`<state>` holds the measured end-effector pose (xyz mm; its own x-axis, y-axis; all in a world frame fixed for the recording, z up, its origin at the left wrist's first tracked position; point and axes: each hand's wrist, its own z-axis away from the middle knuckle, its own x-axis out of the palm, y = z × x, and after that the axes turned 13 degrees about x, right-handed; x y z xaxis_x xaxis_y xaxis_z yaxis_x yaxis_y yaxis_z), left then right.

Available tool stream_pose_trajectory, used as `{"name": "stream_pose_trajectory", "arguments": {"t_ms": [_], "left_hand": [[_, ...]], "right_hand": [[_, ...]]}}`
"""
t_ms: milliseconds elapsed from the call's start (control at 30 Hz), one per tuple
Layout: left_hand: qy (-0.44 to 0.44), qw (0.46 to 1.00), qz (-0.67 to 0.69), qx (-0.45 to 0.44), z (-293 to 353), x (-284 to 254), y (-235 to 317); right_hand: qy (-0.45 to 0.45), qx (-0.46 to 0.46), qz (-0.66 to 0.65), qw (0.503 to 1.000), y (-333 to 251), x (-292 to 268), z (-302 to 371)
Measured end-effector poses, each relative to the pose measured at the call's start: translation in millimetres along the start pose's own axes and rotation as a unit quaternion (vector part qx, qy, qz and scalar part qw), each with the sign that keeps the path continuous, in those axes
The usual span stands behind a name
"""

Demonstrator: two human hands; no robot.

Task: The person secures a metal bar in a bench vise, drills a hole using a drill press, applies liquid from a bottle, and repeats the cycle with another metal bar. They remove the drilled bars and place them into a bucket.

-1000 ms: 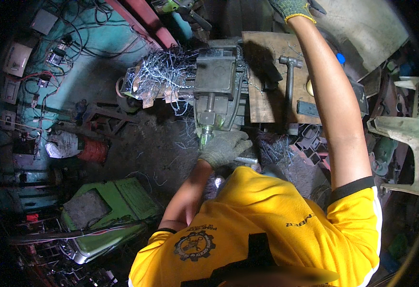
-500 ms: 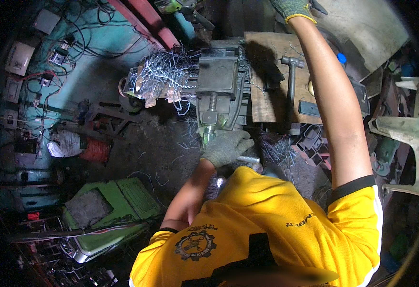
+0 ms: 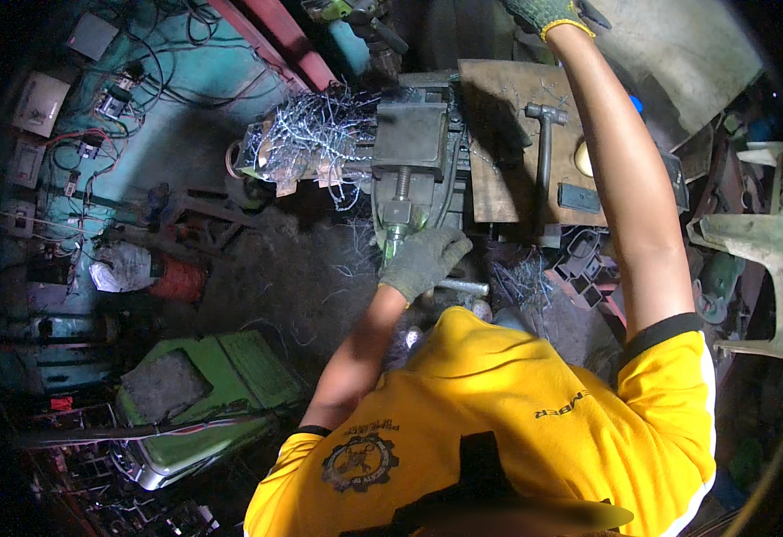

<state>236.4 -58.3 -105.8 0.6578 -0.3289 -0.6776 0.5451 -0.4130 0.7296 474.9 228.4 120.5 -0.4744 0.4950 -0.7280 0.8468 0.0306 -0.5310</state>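
Note:
My left hand [image 3: 421, 266], in a grey knit glove, is closed at the front end of the machine vise [image 3: 409, 134]. It covers the hub below the vise's screw [image 3: 403, 183], and the metal vise handle [image 3: 463, 286] juts out to the right from under it. My right arm stretches far forward over the wooden board [image 3: 508, 201]. At the top edge, my right hand [image 3: 553, 12] wears a grey glove with a yellow cuff; its fingers are mostly cut off by the picture's edge, so what it touches is hidden.
Curly metal shavings [image 3: 311, 139] heap up left of the vise. On the board lie a hammer [image 3: 545, 152] and a dark flat block [image 3: 578, 197]. A pale plastic chair [image 3: 758, 242] stands at the right, a green machine cover [image 3: 221, 385] at the lower left, wired boxes [image 3: 42, 103] on the left.
My left hand has turned slightly at the vise handle, its fingers tilting upward and closer together. The right arm stays stretched forward, almost unmoved.

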Motion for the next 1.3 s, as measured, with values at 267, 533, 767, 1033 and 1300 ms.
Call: {"name": "stream_pose_trajectory", "arguments": {"t_ms": [267,533,767,1033,1300], "left_hand": [[0.033,0.999,-0.008,0.037,4,4,-4],[0.089,0.990,-0.043,0.098,9,5,-6],[0.074,0.993,-0.040,0.088,8,4,-6],[0.028,0.997,-0.027,0.070,7,2,-6],[0.057,0.990,-0.048,0.121,10,5,-12]], "right_hand": [[0.016,0.020,-0.012,1.000,-8,-3,7],[0.060,0.030,-0.031,0.997,5,15,3],[0.099,0.041,-0.019,0.994,6,21,3],[0.102,0.040,0.003,0.994,4,18,5],[0.112,0.041,-0.014,0.993,3,18,6]]}}
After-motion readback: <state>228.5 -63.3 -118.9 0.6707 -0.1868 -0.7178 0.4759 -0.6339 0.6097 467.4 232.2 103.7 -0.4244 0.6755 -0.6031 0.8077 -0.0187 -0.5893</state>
